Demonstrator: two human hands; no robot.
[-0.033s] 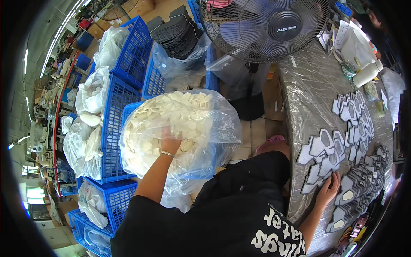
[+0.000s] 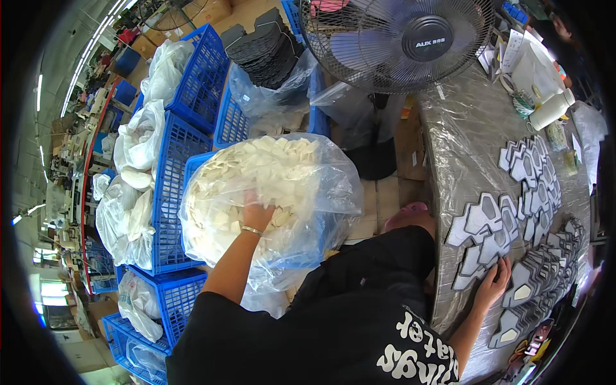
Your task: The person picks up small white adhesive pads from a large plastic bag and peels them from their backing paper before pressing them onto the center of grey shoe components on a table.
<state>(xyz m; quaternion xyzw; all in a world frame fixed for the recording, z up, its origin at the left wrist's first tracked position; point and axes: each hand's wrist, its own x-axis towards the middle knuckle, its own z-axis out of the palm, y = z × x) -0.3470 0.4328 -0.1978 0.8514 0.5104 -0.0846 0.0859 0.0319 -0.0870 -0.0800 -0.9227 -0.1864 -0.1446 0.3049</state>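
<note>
My left hand (image 2: 256,210) reaches into a large clear plastic bag (image 2: 337,183) heaped with small cream-coloured cut pieces (image 2: 276,160). Its fingers are partly hidden among the pieces and behind the plastic, so I cannot tell whether they hold one. On the foil-like table cover (image 2: 459,173), my right hand (image 2: 493,287) rests with its fingers extended, holding nothing. Its fingertips lie beside flat grey-and-white pieces with dark edges (image 2: 484,224), laid out overlapping. More such pieces (image 2: 539,289) stand in overlapping rows to the right of that hand.
Blue plastic crates (image 2: 176,192) with white bags stand stacked on the left. A bundle of dark cut sheets (image 2: 263,51) sits in a crate behind the cream pieces. A large fan (image 2: 398,42) stands at the far side. A white bottle-shaped object (image 2: 552,110) lies on the table's far right.
</note>
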